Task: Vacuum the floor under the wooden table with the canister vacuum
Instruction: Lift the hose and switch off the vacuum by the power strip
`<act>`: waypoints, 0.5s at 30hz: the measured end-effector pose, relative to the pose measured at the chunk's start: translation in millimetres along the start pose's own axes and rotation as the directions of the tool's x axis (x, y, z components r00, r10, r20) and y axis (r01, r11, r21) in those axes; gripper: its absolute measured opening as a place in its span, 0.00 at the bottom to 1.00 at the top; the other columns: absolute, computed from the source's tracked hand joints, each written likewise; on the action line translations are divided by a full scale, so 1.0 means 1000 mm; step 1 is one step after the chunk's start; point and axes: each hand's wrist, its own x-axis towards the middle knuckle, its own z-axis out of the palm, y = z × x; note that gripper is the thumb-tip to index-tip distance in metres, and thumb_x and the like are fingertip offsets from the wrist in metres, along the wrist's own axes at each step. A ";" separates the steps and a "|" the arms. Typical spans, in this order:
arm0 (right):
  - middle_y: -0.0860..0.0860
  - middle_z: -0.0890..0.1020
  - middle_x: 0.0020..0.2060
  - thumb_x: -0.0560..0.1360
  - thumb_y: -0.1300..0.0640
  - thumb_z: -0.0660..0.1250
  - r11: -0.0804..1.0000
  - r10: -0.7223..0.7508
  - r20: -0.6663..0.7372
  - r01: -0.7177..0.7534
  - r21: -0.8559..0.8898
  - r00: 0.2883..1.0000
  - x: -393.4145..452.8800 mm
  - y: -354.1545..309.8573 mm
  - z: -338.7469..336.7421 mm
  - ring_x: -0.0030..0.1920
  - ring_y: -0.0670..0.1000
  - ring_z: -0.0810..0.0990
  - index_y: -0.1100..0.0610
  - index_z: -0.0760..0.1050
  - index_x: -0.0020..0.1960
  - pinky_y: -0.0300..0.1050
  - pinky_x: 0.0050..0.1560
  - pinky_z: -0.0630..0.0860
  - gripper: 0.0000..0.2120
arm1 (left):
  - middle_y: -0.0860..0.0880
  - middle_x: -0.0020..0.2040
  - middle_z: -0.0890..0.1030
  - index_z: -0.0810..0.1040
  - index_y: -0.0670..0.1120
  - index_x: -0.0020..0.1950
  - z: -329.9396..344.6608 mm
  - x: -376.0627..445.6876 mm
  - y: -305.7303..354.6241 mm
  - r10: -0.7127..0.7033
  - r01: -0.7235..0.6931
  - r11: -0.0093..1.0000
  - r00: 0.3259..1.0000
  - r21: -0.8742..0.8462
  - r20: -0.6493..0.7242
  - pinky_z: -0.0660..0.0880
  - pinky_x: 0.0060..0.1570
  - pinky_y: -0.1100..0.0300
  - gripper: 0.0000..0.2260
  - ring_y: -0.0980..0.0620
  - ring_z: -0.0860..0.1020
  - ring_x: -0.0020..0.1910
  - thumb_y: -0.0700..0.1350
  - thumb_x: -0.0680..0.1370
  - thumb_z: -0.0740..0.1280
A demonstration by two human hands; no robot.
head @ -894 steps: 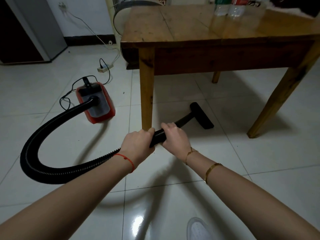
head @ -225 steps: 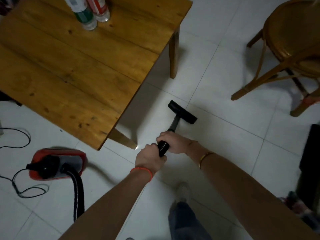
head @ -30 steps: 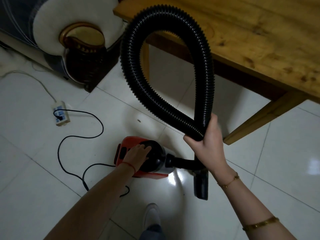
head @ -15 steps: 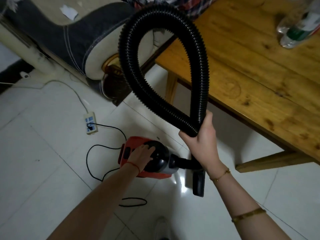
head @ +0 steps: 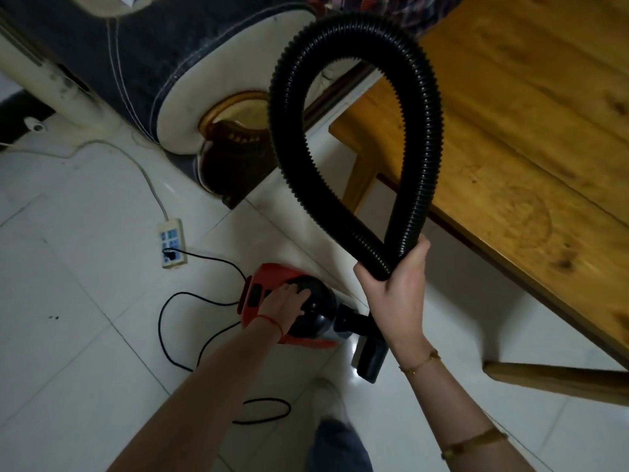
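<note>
Overhead, my right hand (head: 396,294) gripped the looped black hose (head: 357,137) beside the wooden table (head: 517,137), while my left hand (head: 284,306) clasped the red canister vacuum (head: 262,291).

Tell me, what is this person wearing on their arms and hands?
Both forearms are bare, with no sleeves and no gloves. The left hand has a thin red string tied round its wrist. The right hand has a fine gold chain bracelet at the wrist and a broader gold bangle further up the forearm. I see no rings.
</note>
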 end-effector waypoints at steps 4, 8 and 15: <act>0.53 0.70 0.51 0.67 0.56 0.74 0.998 0.054 -0.008 -0.054 -0.020 0.999 0.009 0.018 0.012 0.50 0.50 0.74 0.59 0.60 0.63 0.47 0.46 0.78 0.32 | 0.43 0.68 0.68 0.61 0.47 0.75 0.006 0.028 -0.001 0.020 -0.021 0.999 1.000 0.049 0.019 0.67 0.62 0.53 0.23 0.44 0.68 0.66 0.46 0.81 0.61; 0.55 0.70 0.52 0.67 0.56 0.74 0.997 0.071 0.023 -0.070 -0.045 0.997 0.018 0.038 0.016 0.52 0.53 0.74 0.59 0.59 0.65 0.54 0.49 0.78 0.33 | 0.42 0.68 0.68 0.61 0.47 0.75 0.014 0.048 0.003 0.024 -0.026 0.998 0.999 0.061 0.041 0.68 0.61 0.53 0.23 0.44 0.68 0.66 0.46 0.80 0.61; 0.51 0.68 0.58 0.64 0.53 0.76 1.000 -0.003 0.045 0.003 -0.014 0.999 0.034 0.051 0.024 0.59 0.52 0.71 0.57 0.57 0.70 0.49 0.57 0.76 0.41 | 0.42 0.70 0.67 0.59 0.48 0.76 0.029 0.064 0.003 0.032 -0.032 0.999 0.999 0.041 0.012 0.66 0.64 0.52 0.24 0.43 0.66 0.68 0.46 0.81 0.60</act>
